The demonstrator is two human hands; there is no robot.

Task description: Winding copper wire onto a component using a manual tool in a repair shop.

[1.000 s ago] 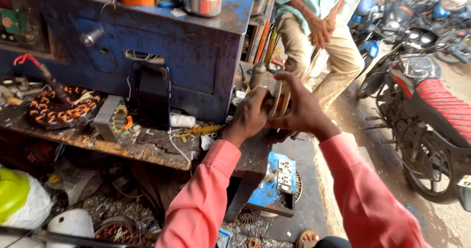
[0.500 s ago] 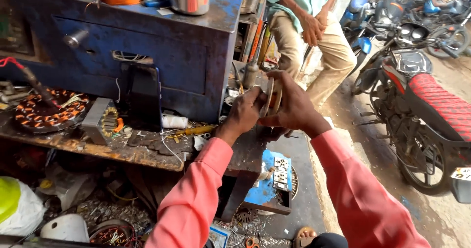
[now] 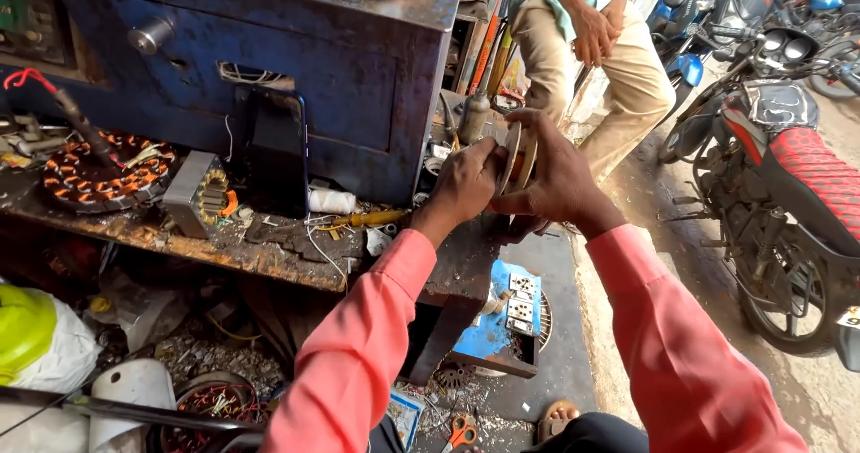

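Both my hands, in pink sleeves, hold a small round spool [image 3: 518, 155] with thin disc-shaped flanges over the right end of a rusty workbench [image 3: 296, 265]. My left hand [image 3: 464, 182] grips its left flange with fingertips. My right hand [image 3: 557, 177] wraps around its right side and underside. The spool's middle is mostly hidden by my fingers.
A blue metal cabinet [image 3: 358, 68] stands behind the bench. A copper-wound fan stator [image 3: 94, 171], a smaller wound core [image 3: 202, 195] and a dark phone [image 3: 278, 153] sit on the bench. A seated person [image 3: 596, 50] is behind; a motorcycle [image 3: 788, 175] is at right. A blue socket board [image 3: 506, 314] lies below.
My hands with the spool stay together by the bench end; the left fingers have shifted on the flange. The view has tilted slightly, so the cabinet top sits higher in frame.
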